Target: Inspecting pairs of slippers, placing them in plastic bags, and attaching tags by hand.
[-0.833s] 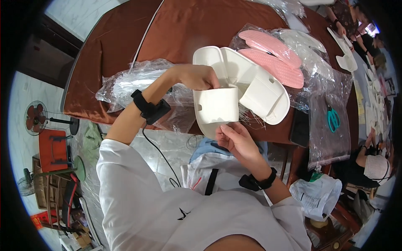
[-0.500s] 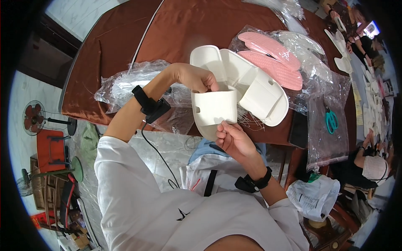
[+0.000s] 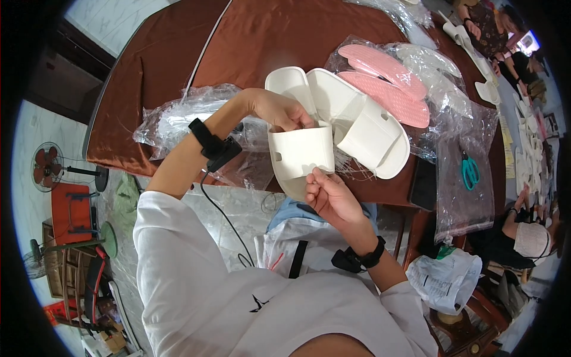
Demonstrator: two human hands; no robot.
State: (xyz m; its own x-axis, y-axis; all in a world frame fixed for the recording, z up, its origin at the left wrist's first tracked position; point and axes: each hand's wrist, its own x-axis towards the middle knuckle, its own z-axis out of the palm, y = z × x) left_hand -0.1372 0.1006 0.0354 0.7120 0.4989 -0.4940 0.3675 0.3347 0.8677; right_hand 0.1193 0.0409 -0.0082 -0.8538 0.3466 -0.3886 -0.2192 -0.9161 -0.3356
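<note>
- The left hand (image 3: 279,111) is closed on the strap of a white slipper (image 3: 299,154), fingers tucked inside.
- The right hand (image 3: 329,196) pinches the strap's lower edge from 5 o'clock.
- A second white slipper (image 3: 366,128) is laid at 2 o'clock on the brown table (image 3: 250,41).
- Pink soles (image 3: 386,80) are bagged beyond it.
</note>
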